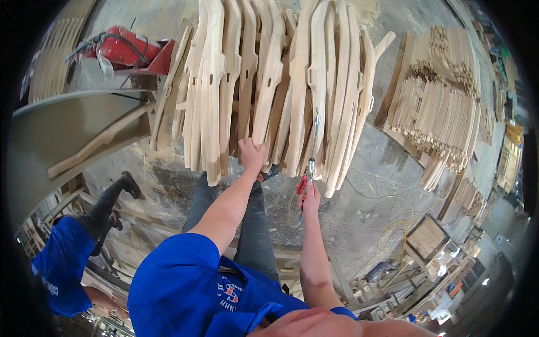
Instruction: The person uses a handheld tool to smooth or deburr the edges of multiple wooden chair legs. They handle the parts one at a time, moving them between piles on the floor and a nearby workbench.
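My left hand point(251, 154) is closed round the near end of a curved wooden chair leg point(270, 82), a pale piece with a small slot cut in it. In my right hand point(309, 200) is a red and silver air tool point(311, 169) with a long thin metal tip. That tip points away from me, over the neighbouring pieces. Several similar curved wooden pieces point(210, 78) stand side by side in a row in front of me, many with slots. My fingers partly hide the near end of the held leg.
A red machine point(126, 49) stands at the far left, near a panel-sided bin point(84, 121). Stacked wooden slats point(435, 106) fill the right. A yellow hose point(401, 224) lies on the concrete floor point(359, 219). Another person in blue point(67, 261) is at the lower left.
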Demonstrator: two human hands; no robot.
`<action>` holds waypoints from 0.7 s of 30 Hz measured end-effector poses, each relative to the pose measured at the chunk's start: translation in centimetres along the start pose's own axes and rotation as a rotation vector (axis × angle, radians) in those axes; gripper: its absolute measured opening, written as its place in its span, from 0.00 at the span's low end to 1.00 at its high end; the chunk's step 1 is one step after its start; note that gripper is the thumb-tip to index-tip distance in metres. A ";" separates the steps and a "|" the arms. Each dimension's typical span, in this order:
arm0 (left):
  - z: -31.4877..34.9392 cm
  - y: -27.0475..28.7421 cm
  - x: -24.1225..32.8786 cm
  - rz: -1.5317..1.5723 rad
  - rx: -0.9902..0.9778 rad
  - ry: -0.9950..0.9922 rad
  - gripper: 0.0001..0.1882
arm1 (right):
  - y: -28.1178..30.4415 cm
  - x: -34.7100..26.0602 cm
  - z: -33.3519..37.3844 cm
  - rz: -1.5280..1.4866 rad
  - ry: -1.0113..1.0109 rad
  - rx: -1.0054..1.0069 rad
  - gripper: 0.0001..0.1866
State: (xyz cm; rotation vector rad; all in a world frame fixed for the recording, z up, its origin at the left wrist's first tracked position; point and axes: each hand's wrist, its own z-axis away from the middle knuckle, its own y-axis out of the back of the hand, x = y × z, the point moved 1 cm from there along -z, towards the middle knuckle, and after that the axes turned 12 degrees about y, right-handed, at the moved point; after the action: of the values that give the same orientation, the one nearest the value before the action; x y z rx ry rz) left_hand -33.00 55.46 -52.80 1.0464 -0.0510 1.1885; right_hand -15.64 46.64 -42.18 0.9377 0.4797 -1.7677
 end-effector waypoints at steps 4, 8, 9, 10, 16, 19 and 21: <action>1.1 1.6 -2.2 -0.132 0.103 0.051 0.25 | 0.4 -1.0 -1.5 -0.056 -0.020 -0.030 0.19; 2.2 0.4 -1.8 -0.436 0.290 -0.157 0.28 | -1.3 -2.9 -4.0 0.074 0.043 -0.152 0.19; 2.9 -0.8 -0.5 -0.502 0.302 -0.281 0.29 | -1.6 -3.4 -4.6 0.113 0.047 -0.164 0.20; 3.2 -1.8 0.4 -0.448 0.129 -0.284 0.32 | -2.4 -3.9 -5.1 0.126 0.061 -0.169 0.20; 3.6 -8.9 7.6 -0.248 -0.328 0.035 0.32 | -1.6 -4.0 -8.2 0.459 0.238 -0.027 0.19; 0.7 -7.8 5.6 -0.061 -0.425 0.222 0.31 | -3.4 -5.1 -6.2 0.363 0.167 -0.083 0.19; -0.3 -5.4 4.4 0.203 -0.414 0.107 0.32 | -4.4 -6.4 -5.3 0.242 0.072 -0.152 0.18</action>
State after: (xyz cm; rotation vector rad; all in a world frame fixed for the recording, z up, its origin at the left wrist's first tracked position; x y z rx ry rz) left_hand -27.09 58.91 -54.03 0.6232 -0.3127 1.3446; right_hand -16.61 55.90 -40.94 0.9135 0.5161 -1.4636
